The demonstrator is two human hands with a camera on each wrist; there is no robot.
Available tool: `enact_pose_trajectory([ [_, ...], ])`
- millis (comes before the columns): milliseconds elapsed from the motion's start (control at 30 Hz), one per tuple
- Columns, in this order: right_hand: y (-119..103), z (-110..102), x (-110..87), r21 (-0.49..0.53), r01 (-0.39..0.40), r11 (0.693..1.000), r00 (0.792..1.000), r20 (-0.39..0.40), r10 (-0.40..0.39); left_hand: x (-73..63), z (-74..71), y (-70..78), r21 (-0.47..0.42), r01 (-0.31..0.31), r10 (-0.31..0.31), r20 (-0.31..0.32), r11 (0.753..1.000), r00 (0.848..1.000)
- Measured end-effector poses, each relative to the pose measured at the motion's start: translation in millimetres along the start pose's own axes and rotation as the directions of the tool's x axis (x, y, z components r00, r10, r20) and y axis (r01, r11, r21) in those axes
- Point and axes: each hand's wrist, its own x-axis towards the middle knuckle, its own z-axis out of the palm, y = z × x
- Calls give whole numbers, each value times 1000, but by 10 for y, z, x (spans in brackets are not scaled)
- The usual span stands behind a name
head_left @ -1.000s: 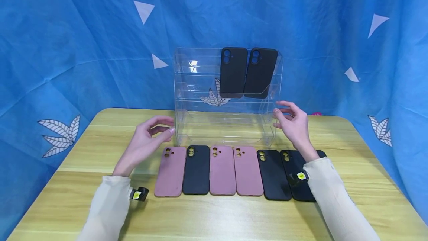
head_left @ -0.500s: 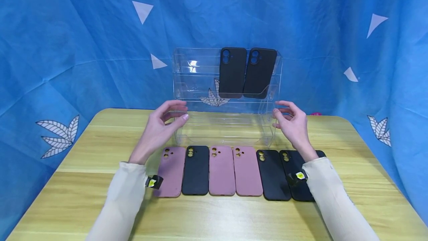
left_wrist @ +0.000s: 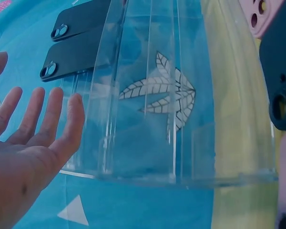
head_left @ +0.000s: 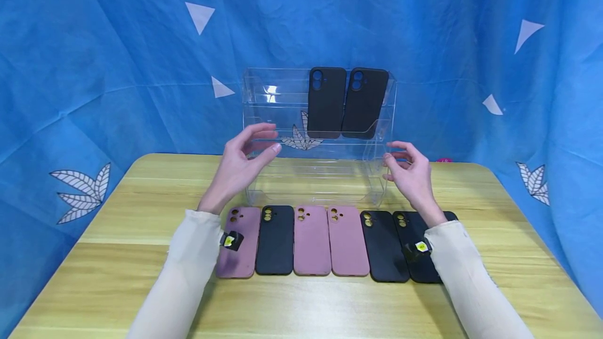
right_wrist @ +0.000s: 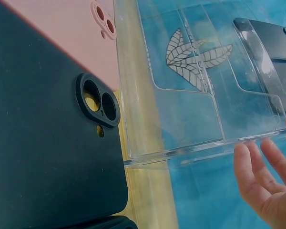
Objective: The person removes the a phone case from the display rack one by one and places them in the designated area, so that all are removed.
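Hovering, left hand (head_left: 237,166) at the rack's (head_left: 320,174) left side, fingers loosely spread, curved, nothing in them. Below those fingers on the tabletop (head_left: 108,276): pink case (head_left: 248,239), partly hidden; long axis runs toward the rack. Next right, same axis: black case (head_left: 275,239), pink case (head_left: 312,239), pink case (head_left: 349,239), all below and right of the left fingers.

Racked cases come up right of the left fingertips, well up from that row: left one (head_left: 326,103) stands upright, nearer the left hand; right one (head_left: 365,103) leans, top to the right, nearer the right hand.

Right hand (head_left: 411,174) at the rack's right edge, fingers bent, a bit apart; touching or just beside it, can't tell. Below: black case (head_left: 385,250), then another black case (head_left: 424,271) half under the forearm.
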Motion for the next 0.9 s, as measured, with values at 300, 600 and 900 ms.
enact_pose_trajectory([
  [300,6,3,-5,-1,6,1000,1000,-1,-6,217,119,71,-16,-32,32,-35,999,999],
  [600,-8,-1,-6,-19,11,1000,1000,1,-11,432,215,146,-24,-53,51,-70,998,996],
  [900,-5,2,-7,-22,10,1000,1000,2,-10,671,307,203,9,-27,27,-68,1000,997],
])
